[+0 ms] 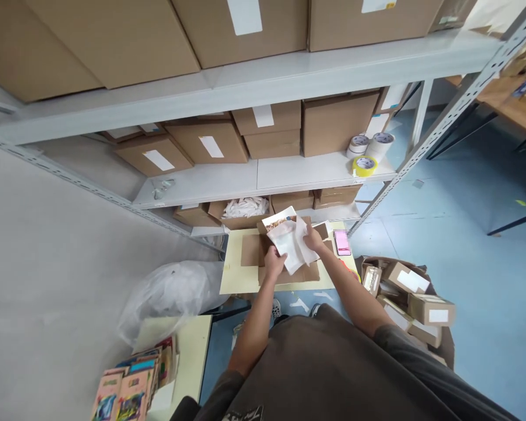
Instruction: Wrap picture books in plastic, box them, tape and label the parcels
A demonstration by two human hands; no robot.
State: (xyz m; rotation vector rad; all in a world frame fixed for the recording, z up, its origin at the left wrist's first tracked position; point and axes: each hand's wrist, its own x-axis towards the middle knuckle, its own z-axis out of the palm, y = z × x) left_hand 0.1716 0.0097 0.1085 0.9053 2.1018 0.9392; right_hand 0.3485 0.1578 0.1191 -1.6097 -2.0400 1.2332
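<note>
My left hand (274, 264) grips the lower left edge of a thin white wrapping sheet (291, 248). The same sheet is pinched at its upper right by my right hand (313, 238), where it is folded and creased. A flat white item with a printed picture (280, 218) sticks out at the top; the sheet hides the rest of it. Below both hands lies an open cardboard box (304, 273) with its flaps spread on a pale yellow table (234, 280). The inside of the box is mostly hidden.
A metal shelf (228, 181) with cardboard boxes rises beyond the table. Tape rolls (364, 166) stand on it. A phone (342, 242) lies at the table's right edge. Packed parcels (432, 310) fill a carton at right. At left are a plastic bag (170, 292) and colourful books (131, 392).
</note>
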